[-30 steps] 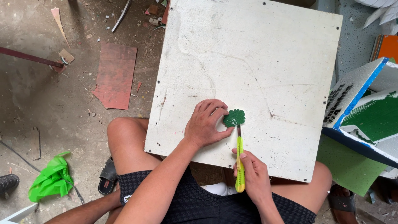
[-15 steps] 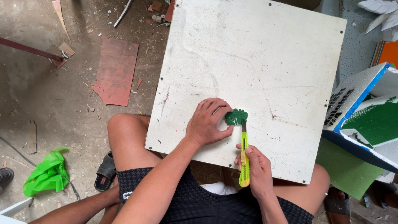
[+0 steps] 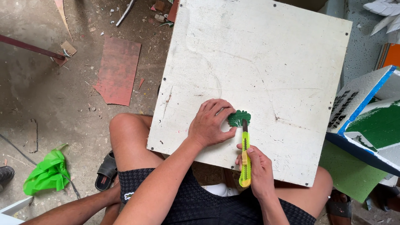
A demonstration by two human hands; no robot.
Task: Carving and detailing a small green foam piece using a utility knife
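Seated person, white board [image 3: 258,62] resting across the knees as a work surface. Left hand [image 3: 210,123] lies flat on the board, fingers together and pressing down on a small green scalloped cut-out [image 3: 239,118], which sits near the board's lower edge, partly under the fingertips. Right hand [image 3: 259,171] is closed around a yellow-green utility knife [image 3: 245,156]; the blade tip meets the cut-out's lower edge, just beside the left thumb.

Judgement on the cut: the blade works very close to the holding thumb, so fingers are best kept behind or to the side of the cutting line. Shallow passes, knife held low, and turning the piece rather than the wrist would likely keep the scalloped edge clean. The board shifting on the knees looks like the main risk.

Containers: none open in view. At the right, white foam blocks [image 3: 366,108] with blue and green faces lean together; whether they are hollow cannot be told. Floor [image 3: 50,104] holds a red sheet [image 3: 118,71], a crumpled green plastic bag [image 3: 46,173], contents not visible, and a dark sandal [image 3: 106,171].
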